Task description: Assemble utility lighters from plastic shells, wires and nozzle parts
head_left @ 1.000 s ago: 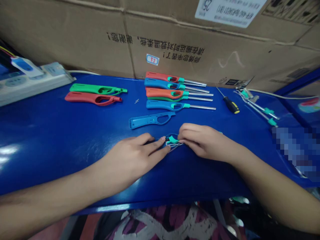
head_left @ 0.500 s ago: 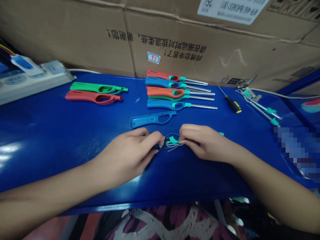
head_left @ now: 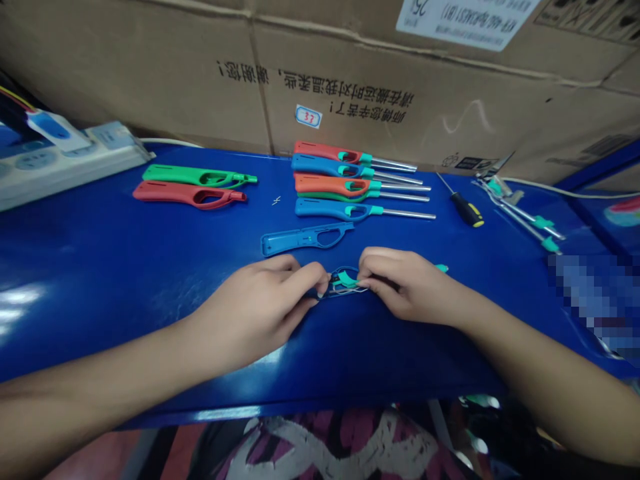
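Observation:
Between my hands lies a blue lighter half-shell with a teal trigger and thin wires at its opening. My left hand pinches its handle end, beside a small black part. On the trigger side, my right hand closes its thumb and fingers at the front of the same lighter; a teal tip pokes out beyond the knuckles. Fingers cover most of the shell. Just behind sits a second, loose blue half-shell, its hollow side up.
Several lighters with metal tubes lie in a stack at the back. Green and red casings lie left, near tiny screws and a power strip. A screwdriver and tube parts lie right. A cardboard box stands behind.
The wires by the teal trigger now lie closer to the shell, and the thin piece that stuck out towards me no longer shows. Both hands keep nearly the same place.

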Tool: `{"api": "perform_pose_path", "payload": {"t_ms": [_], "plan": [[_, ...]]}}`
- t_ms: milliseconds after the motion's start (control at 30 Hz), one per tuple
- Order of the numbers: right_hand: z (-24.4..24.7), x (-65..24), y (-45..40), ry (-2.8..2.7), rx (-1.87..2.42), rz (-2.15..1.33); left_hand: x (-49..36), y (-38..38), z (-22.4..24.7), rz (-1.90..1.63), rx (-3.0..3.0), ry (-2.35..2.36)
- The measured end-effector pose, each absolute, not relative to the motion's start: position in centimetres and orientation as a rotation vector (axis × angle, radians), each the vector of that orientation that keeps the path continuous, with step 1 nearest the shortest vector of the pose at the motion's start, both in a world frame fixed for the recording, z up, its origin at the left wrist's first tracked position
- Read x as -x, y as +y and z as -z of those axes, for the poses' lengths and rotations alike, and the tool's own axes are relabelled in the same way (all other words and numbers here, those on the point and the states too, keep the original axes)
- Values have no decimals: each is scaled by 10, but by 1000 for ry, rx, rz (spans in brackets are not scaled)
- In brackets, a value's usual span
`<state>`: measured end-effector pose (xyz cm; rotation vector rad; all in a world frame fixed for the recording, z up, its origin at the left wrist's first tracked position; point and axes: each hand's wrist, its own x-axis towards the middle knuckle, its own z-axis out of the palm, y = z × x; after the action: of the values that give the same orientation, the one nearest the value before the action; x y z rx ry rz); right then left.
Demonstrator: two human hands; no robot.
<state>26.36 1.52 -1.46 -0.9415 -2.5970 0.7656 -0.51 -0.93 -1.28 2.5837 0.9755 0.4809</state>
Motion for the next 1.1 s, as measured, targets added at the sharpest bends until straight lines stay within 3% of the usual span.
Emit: {"api": "perform_pose_path", "payload": {"t_ms": [1100], "plan": [[23,-261,11,-2878,726,-113,4,2,16,-397,-2228,1017]]}}
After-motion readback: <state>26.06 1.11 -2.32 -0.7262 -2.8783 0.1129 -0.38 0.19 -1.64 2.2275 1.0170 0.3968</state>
